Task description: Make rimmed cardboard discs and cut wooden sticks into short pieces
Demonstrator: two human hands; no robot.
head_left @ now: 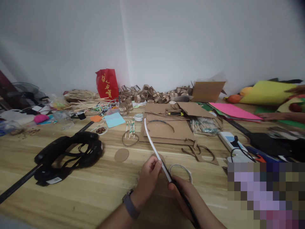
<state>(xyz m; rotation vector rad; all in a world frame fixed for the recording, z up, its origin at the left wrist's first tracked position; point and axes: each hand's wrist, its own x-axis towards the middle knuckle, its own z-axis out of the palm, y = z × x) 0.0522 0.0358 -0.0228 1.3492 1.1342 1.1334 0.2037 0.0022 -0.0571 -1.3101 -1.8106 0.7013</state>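
Two hands share one long white strip (152,143): my left hand (149,178) pinches it between thumb and fingertips near its lower end, and my right hand (184,195) is closed around a dark-handled tool (188,203) whose tip meets the strip just below that pinch. The strip rises from my fingers up and to the left, over the sheets of brown cardboard (171,127), its far end free in the air. I cannot tell whether the tool is a knife or slim scissors; the handle runs back under my right wrist.

To do this well, I judge that the pinch should sit close to the tool's tip so the thin strip does not flex away, and that the tool should follow the strip's edge in one steady line, with my left fingertips kept off its path.

Just behind my right hand a ring of white tape (181,171) lies flat on the wooden table (71,197). A cardboard disc (121,155) lies to the left, a black headset (69,156) beyond it. A red bag (107,83) stands by the wall beside small woven cardboard baskets (143,93).
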